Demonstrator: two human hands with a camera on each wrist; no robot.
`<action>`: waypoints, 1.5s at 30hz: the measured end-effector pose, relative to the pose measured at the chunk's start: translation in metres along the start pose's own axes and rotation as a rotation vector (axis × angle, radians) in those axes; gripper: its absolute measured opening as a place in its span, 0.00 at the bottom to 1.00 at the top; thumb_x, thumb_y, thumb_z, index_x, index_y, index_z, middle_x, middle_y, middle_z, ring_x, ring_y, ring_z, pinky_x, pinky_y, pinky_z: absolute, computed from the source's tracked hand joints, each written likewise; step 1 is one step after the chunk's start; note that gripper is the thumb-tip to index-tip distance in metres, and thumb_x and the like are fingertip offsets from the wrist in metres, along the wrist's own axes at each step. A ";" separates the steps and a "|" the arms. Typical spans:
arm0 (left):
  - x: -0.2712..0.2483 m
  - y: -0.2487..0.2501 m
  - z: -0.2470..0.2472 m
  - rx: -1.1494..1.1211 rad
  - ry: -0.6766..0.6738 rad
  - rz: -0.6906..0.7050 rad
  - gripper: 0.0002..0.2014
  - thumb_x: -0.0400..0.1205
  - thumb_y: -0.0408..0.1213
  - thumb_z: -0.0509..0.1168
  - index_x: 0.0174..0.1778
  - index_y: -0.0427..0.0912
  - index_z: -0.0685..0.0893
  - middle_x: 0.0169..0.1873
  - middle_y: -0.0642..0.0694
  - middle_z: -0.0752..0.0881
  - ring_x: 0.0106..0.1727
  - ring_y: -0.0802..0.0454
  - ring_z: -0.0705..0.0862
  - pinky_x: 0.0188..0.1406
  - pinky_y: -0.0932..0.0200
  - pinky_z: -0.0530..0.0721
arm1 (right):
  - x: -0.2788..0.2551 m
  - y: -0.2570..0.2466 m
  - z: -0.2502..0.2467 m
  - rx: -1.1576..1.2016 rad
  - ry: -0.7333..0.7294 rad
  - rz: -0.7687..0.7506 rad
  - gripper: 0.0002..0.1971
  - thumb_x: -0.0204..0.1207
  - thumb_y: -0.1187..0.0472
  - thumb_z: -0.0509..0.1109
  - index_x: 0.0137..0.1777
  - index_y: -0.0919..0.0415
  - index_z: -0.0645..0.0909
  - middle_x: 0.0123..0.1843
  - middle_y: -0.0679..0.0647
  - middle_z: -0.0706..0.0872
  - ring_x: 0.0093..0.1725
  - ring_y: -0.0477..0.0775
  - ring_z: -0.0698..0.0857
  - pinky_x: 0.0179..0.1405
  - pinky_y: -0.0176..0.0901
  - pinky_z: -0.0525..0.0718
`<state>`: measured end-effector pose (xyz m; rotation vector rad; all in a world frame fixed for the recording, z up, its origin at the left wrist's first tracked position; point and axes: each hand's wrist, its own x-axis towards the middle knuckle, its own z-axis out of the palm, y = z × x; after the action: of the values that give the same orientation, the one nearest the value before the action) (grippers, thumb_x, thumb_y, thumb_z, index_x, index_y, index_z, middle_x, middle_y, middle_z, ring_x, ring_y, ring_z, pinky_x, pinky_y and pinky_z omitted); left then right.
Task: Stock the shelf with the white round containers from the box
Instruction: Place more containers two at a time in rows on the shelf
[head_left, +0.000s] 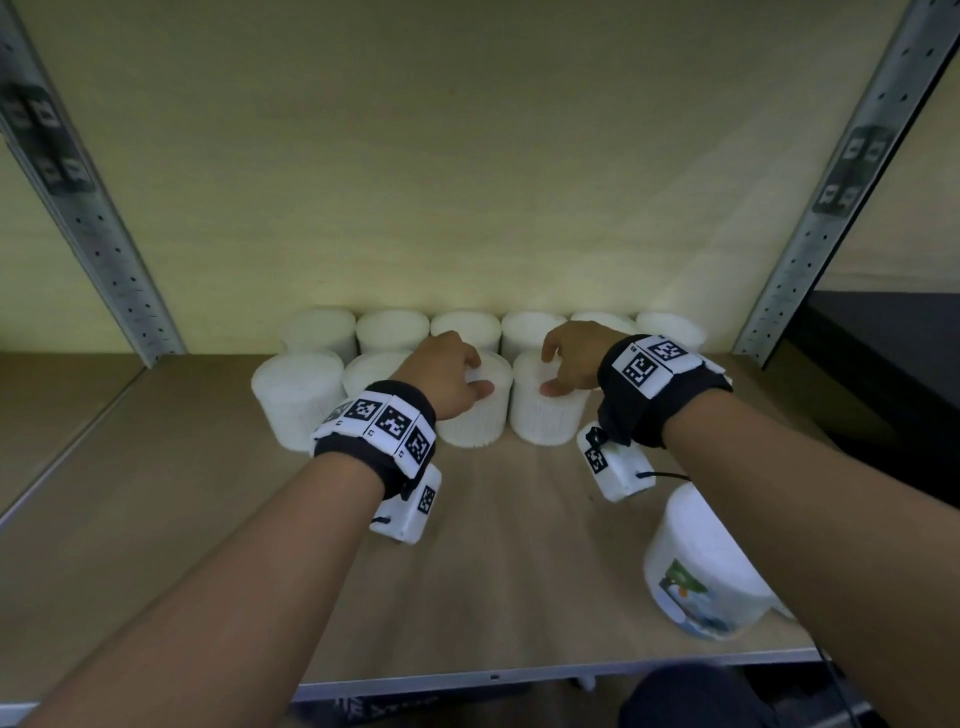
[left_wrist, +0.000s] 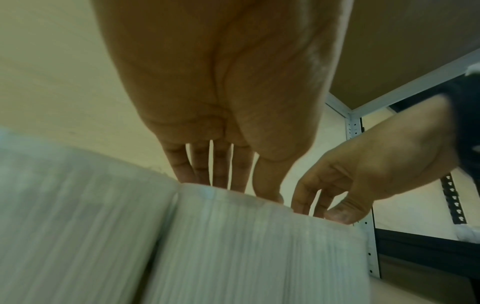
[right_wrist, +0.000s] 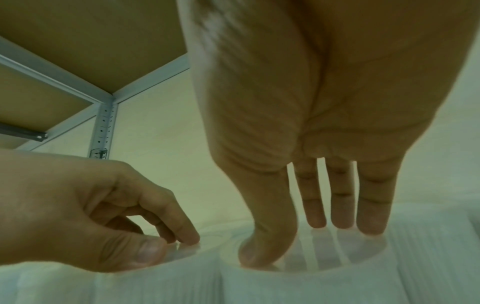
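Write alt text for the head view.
Left hand and right hand each rest on top of a white round container in the front row on a wooden shelf; another row stands behind, and a labelled tub sits near the front right.

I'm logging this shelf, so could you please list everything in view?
Back-row containers: six, white, along the wall.
Front-row containers: four, white, the right two under the hands.
Labelled tub: one, white with a coloured label, front right.
Shelf: one, wood board.
Uprights: two, grey metal, left and right.
Left hand: fingertips on the third front container.
Right hand: fingertips on the fourth.
Wristbands: two, black with coded tags.
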<state>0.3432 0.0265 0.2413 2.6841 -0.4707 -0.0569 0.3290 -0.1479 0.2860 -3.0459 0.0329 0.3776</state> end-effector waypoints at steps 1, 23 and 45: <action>0.000 0.000 0.001 0.000 0.001 0.001 0.24 0.80 0.49 0.66 0.69 0.41 0.78 0.67 0.43 0.76 0.70 0.45 0.74 0.70 0.52 0.73 | 0.000 0.001 -0.001 -0.005 -0.010 -0.008 0.29 0.76 0.53 0.73 0.76 0.61 0.72 0.75 0.57 0.76 0.72 0.57 0.77 0.69 0.46 0.76; 0.002 -0.001 0.008 -0.013 0.018 -0.031 0.24 0.80 0.48 0.66 0.70 0.41 0.77 0.68 0.42 0.75 0.71 0.44 0.73 0.71 0.50 0.73 | -0.001 0.002 0.002 0.001 0.030 -0.003 0.29 0.77 0.49 0.71 0.74 0.62 0.73 0.73 0.58 0.77 0.70 0.59 0.79 0.69 0.48 0.77; 0.003 0.000 0.010 -0.032 0.038 -0.026 0.24 0.80 0.47 0.66 0.71 0.40 0.77 0.68 0.43 0.76 0.71 0.43 0.73 0.72 0.47 0.73 | -0.002 0.004 0.006 -0.054 0.033 0.013 0.27 0.78 0.50 0.69 0.72 0.65 0.75 0.70 0.60 0.80 0.67 0.60 0.81 0.68 0.50 0.80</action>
<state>0.3447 0.0220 0.2318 2.6554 -0.4201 -0.0199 0.3249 -0.1513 0.2802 -3.1063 0.0454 0.3339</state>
